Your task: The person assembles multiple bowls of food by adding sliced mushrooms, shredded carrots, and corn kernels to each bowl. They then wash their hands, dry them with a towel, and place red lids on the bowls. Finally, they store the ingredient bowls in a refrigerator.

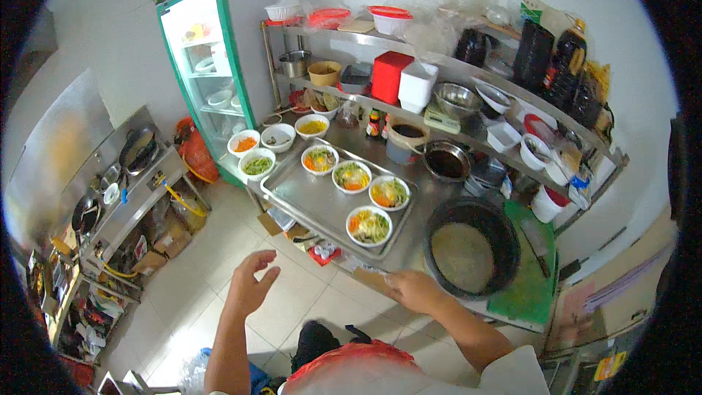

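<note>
My left hand (255, 281) hangs in the air in front of the steel table, fingers apart and holding nothing. At the table's front edge is my right hand (417, 289), its fingers curled; whether something thin is in them I cannot tell. Beyond both hands lies a metal tray (307, 208) with several white bowls of shredded vegetables and noodle-like strips, the nearest bowl (369, 226) at the tray's front right. Left of the tray stand bowls of shredded carrot (244, 144), green shreds (256, 165), dark pieces (278, 137) and yellow shreds (312, 127).
A large black tub (470, 247) stands right of the tray, beside a green cutting board (524, 291) with a cleaver (533, 242). Behind are a pot of dark liquid (407, 137) and a steel shelf (362, 100). A glass-door fridge (205, 66) and stove counter (137, 203) stand left.
</note>
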The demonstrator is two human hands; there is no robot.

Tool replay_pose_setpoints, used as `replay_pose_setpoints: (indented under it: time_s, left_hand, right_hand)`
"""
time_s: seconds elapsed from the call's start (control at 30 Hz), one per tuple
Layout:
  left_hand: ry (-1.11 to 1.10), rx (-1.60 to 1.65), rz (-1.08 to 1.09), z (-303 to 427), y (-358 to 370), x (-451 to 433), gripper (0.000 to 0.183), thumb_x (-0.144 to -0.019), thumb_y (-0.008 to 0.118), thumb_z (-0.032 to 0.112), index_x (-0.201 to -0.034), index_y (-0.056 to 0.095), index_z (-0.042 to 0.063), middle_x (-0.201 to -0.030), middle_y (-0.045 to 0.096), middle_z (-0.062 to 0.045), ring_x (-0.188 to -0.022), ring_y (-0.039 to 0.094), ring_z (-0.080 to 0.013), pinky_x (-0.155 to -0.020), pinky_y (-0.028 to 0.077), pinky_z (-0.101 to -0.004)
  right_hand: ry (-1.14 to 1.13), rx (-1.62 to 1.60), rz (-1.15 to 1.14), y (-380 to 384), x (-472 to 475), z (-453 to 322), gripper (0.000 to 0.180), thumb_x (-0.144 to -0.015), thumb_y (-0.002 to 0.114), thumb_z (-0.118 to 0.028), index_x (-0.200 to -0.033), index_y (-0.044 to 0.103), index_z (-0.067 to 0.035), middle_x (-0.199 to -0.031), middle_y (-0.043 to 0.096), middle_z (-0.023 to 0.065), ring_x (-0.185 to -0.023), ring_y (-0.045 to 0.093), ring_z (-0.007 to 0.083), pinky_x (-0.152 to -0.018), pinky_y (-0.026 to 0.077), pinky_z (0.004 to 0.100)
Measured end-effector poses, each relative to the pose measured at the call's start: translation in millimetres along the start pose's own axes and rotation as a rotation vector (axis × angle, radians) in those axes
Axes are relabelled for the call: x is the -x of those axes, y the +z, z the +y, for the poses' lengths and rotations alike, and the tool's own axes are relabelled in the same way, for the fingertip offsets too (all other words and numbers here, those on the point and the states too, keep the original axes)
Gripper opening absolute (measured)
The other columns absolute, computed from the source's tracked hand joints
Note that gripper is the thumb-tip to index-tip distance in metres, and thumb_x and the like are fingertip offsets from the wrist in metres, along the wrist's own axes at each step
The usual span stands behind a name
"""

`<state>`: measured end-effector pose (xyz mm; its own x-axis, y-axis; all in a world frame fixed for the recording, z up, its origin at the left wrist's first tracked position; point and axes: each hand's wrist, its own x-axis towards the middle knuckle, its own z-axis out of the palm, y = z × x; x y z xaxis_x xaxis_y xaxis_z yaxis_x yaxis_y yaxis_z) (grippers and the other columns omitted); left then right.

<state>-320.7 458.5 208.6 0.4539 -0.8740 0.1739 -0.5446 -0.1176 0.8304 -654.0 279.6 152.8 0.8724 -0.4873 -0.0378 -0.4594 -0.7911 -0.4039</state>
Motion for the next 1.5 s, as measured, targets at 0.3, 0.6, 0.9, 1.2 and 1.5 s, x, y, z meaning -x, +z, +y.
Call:
replay_pose_setpoints:
  time_s: [0.3, 0.6, 0.9, 1.2, 1.5]
  left_hand:
    - [0.333, 0.048, 0.041, -3.1, -43.6, -306.7, 0.040, -0.083, 0.069, 0.011, -0.121, 0.058, 0.003, -0.118, 0.063, -0.012, -0.108, 0.059, -0.0257, -0.095, 0.045, -0.0350]
    - [0.770, 0.091, 0.129, 60.0, -41.3, -639.9, 0.039, -0.087, 0.063, 0.012, -0.124, 0.056, 0.002, -0.120, 0.061, -0.018, -0.111, 0.059, -0.0318, -0.095, 0.045, -0.0378]
    - [0.905, -0.118, 0.186, 82.5, 0.3, -834.9, 0.036, -0.087, 0.063, 0.018, -0.119, 0.056, 0.002, -0.121, 0.059, -0.021, -0.113, 0.055, -0.0376, -0.098, 0.043, -0.0433]
    - [0.834, -0.021, 0.377, 20.8, 17.1, -828.5, 0.044, -0.080, 0.070, 0.013, -0.119, 0.056, 0.001, -0.121, 0.058, -0.022, -0.114, 0.054, -0.0393, -0.101, 0.041, -0.0437]
    - [0.889, -0.037, 0.362, 4.0, 36.1, -819.5, 0.055, -0.079, 0.071, 0.016, -0.129, 0.051, 0.003, -0.138, 0.044, -0.020, -0.122, 0.046, -0.0410, -0.103, 0.037, -0.0485]
  right_hand:
    - [-0.040, -0.144, 0.551, -162.2, -242.0, 19.4, 0.033, -0.086, 0.066, -0.019, -0.115, 0.062, -0.003, -0.114, 0.063, 0.0174, -0.106, 0.061, 0.0332, -0.093, 0.048, 0.0386]
    - [0.166, -0.402, 0.884, -320.2, -523.2, 83.1, 0.034, -0.091, 0.062, -0.020, -0.117, 0.062, 0.001, -0.105, 0.068, 0.0124, -0.100, 0.063, 0.0165, -0.088, 0.049, 0.0298]
    - [0.273, 0.203, 1.008, -410.5, -688.0, 124.9, 0.029, -0.087, 0.064, -0.023, -0.109, 0.066, -0.004, -0.106, 0.066, 0.0144, -0.096, 0.063, 0.0280, -0.086, 0.049, 0.0370]
    - [0.119, 0.588, 0.657, -416.5, -725.9, 105.3, 0.024, -0.082, 0.067, -0.022, -0.097, 0.065, -0.004, -0.103, 0.064, 0.0148, -0.096, 0.061, 0.0339, -0.084, 0.050, 0.0425]
    - [0.053, 0.848, 0.524, -423.5, -746.6, 99.5, 0.018, -0.084, 0.061, -0.015, -0.100, 0.064, -0.008, -0.100, 0.065, 0.0127, -0.092, 0.062, 0.0330, -0.078, 0.051, 0.0431]
